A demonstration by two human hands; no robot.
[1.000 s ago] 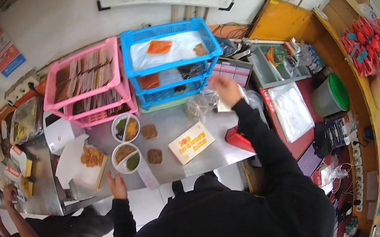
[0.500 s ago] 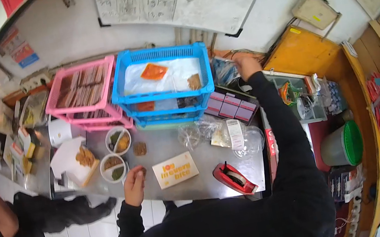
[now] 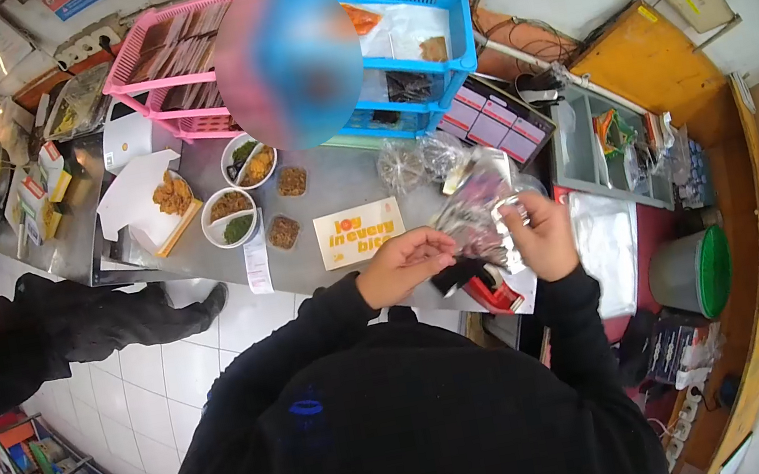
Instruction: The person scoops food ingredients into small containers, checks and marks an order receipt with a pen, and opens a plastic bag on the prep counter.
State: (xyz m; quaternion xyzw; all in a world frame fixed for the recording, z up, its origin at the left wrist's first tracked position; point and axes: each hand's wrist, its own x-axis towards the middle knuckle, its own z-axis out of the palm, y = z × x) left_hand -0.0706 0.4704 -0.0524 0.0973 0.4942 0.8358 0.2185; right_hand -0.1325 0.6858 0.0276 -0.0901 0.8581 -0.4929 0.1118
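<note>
My right hand (image 3: 543, 233) pinches a shiny clear plastic bag (image 3: 474, 210) over the front of the steel table; dark and pinkish contents show through, too blurred to name. My left hand (image 3: 401, 267) is beside the bag, palm turned up and fingers loosely apart, with nothing in it. Just beyond that hand lies a white box with yellow lettering (image 3: 360, 233). Under the bag, a red tape dispenser (image 3: 494, 295) sits partly hidden at the table edge. Two small tubs of brown food, a nearer tub (image 3: 283, 233) and a farther tub (image 3: 293, 181), stand left of the box.
Two divided bowls, one nearer (image 3: 229, 218) and one farther (image 3: 248, 162), stand beside an open carton of fried food (image 3: 172, 196). Behind are a pink basket (image 3: 172, 99) and a blue basket (image 3: 453, 21), partly blurred. A co-worker (image 3: 99, 317) stands at the left. Clear lids (image 3: 400, 167) lie behind the bag.
My right hand has come back from beside the blue basket with the plastic bag. My left hand has left a small tub on the table and moved right. The view has shifted.
</note>
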